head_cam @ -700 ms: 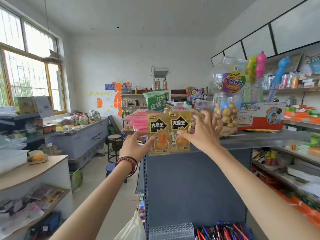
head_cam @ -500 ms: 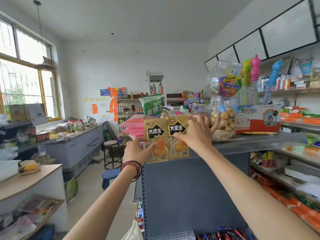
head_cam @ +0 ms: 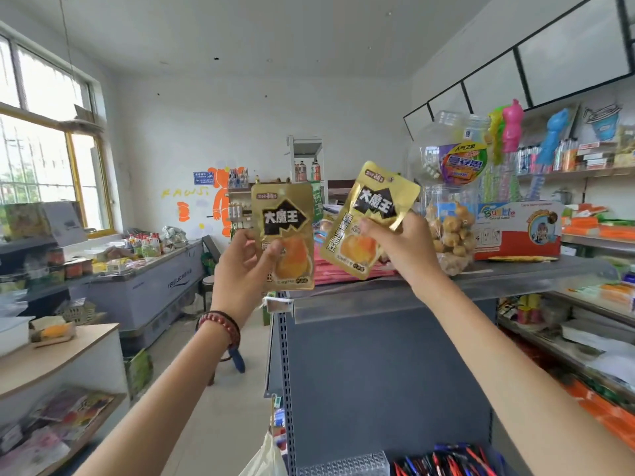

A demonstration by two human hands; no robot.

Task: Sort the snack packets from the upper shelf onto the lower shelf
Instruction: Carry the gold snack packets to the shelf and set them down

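Observation:
Two gold snack packets with black labels are held up in front of the upper shelf. My left hand pinches the left gold packet upright by its lower left part. My right hand pinches the right gold packet, which tilts to the right. The two packets are apart, with a gap between them. Behind them on the shelf top lies a pink stack of packets. The lower shelf at the bottom holds coloured pens.
A bag of round brown snacks, a clear jar and a red-and-white box stand on the shelf top. Stocked shelves run along the right. A freezer and a wooden counter are at the left.
The two packets were side by side and touching; now my hands have drawn them apart and raised them, and the right one has tilted to the right.

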